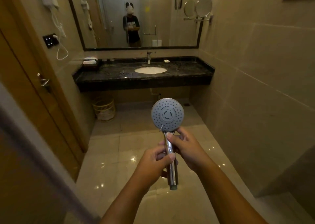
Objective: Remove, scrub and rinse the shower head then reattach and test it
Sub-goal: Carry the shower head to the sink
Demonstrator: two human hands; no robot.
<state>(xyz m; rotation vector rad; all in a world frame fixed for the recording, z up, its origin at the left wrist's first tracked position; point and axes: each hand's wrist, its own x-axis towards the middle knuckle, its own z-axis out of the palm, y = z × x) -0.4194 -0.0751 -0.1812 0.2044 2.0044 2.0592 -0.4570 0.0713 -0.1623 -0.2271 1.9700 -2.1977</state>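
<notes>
Curled round its chrome handle, left grip (154, 162) and right grip (185, 148) hold the round grey-faced shower head (167, 114), detached, at six o'clock. Scrubbing seems next, at the white oval sink (150, 70) at twelve.

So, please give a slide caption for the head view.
Left hand and right hand hold detached shower head before the sink.
</notes>
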